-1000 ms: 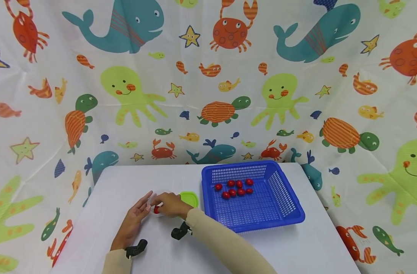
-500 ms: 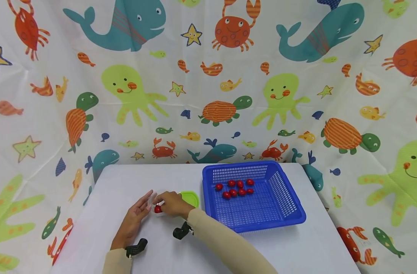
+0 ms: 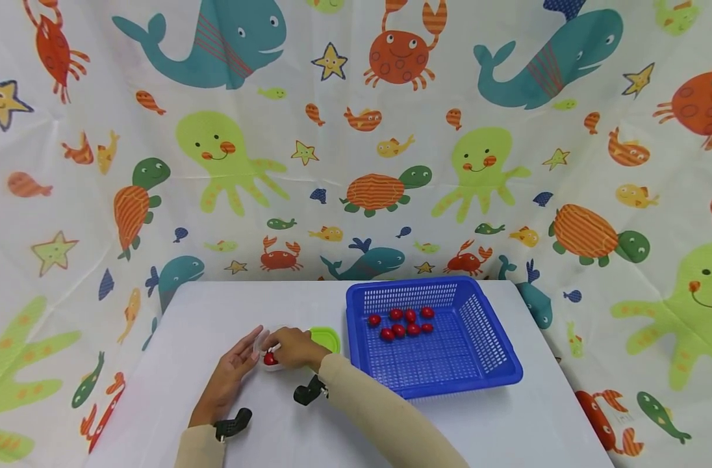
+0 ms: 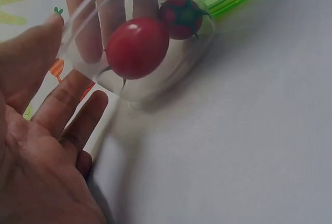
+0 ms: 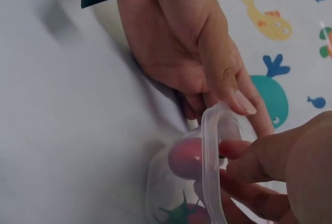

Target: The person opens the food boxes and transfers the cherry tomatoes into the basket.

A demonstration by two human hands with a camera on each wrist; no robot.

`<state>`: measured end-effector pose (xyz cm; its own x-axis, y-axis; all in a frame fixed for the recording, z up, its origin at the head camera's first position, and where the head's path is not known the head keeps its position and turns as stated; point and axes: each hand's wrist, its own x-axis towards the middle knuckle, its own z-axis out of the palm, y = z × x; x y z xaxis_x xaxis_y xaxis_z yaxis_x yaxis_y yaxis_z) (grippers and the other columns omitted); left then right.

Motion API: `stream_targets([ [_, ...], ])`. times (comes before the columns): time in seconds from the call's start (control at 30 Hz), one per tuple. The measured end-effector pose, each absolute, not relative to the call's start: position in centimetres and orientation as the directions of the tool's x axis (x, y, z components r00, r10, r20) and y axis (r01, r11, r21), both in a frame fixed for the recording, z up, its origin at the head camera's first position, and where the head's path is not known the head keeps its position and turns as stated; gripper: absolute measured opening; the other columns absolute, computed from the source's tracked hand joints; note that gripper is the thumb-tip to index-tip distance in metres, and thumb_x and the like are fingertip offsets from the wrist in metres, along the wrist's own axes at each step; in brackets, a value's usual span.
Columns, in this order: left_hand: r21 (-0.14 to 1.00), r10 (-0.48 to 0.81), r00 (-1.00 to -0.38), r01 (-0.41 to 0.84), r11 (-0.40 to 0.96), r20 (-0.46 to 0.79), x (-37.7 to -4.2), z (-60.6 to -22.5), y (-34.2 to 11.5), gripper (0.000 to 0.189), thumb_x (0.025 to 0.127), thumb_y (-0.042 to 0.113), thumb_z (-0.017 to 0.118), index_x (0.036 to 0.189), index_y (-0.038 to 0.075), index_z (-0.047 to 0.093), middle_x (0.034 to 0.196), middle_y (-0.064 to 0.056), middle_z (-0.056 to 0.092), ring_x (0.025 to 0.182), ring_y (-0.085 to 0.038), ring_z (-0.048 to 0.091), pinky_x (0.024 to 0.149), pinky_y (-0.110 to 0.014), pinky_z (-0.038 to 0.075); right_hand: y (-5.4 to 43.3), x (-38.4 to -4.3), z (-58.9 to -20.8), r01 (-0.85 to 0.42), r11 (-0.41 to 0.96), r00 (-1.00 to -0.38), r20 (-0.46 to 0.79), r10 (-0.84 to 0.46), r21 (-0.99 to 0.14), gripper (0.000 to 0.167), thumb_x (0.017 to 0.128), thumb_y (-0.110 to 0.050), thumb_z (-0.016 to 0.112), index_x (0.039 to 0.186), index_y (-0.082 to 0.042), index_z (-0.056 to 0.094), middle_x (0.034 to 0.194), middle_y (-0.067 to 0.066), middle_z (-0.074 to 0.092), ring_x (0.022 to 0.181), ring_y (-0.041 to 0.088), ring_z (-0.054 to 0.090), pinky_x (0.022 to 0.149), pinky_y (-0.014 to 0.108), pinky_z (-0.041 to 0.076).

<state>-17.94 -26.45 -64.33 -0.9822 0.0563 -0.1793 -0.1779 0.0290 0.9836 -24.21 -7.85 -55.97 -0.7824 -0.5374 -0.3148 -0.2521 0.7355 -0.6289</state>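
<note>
Holding as before: right hand (image 3: 294, 348) still grips clear container (image 4: 140, 42); left hand (image 3: 230, 377) flat beside it.

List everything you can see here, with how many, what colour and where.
Clear container: one, transparent, on the table between both hands.
Tomatoes in the container: two, red, one with a green stalk.
Lid: one, green, on the table just behind the container.
Basket: one, blue, right half of the table.
Tomatoes in the basket: about eight, red, at its far left.
Table: one, white.
Backdrop cloth: one, white with sea animals, behind and beside the table.
Wrist cameras: two, black, one on each wrist.
Sleeves: two, beige.
Left hand: one, thumb on the container's rim, fingers straight.
Right hand: one, fingers inside the container at a tomato.
</note>
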Motion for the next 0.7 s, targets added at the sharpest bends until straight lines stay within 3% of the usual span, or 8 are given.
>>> stream_targets([
  [0.3,0.987,0.066,-0.986,-0.152,0.057,-0.156,-17.95,-64.17,-26.37,0.062,0.110,0.026,0.060,0.167,0.027,0.036,0.172,-0.006,0.039,0.166,-0.034,0.017,0.129,-0.073,0.014,-7.79,-24.05,-55.58,-0.359,0.750,-0.759,-0.294,-0.581,-0.556,0.024,0.099,-0.010,0.073,0.118,-0.022,0.082,0.106,-0.012,0.078,0.101,0.004,0.059,0.098,0.035,0.039],
  [0.53,0.987,0.070,-0.986,-0.151,0.053,-0.154,-17.83,-64.08,-26.42,0.061,0.111,0.027,0.059,0.167,0.026,0.035,0.172,-0.007,0.038,0.166,-0.036,0.015,0.129,-0.074,0.014,-7.86,-24.23,-55.87,-0.390,0.744,-0.752,-0.278,-0.597,-0.542,0.029,0.098,-0.009,0.074,0.119,-0.028,0.080,0.107,-0.013,0.073,0.100,0.003,0.057,0.100,0.038,0.045],
  [0.7,0.986,0.067,-0.984,-0.159,0.056,-0.163,-17.65,-63.99,-26.56,0.062,0.111,0.027,0.059,0.168,0.026,0.034,0.173,-0.007,0.036,0.167,-0.036,0.014,0.129,-0.073,0.014,-7.58,-24.41,-56.16,-0.352,0.707,-0.739,-0.282,-0.612,-0.614,0.029,0.098,-0.007,0.074,0.119,-0.027,0.080,0.108,-0.011,0.071,0.099,0.003,0.058,0.107,0.038,0.050],
])
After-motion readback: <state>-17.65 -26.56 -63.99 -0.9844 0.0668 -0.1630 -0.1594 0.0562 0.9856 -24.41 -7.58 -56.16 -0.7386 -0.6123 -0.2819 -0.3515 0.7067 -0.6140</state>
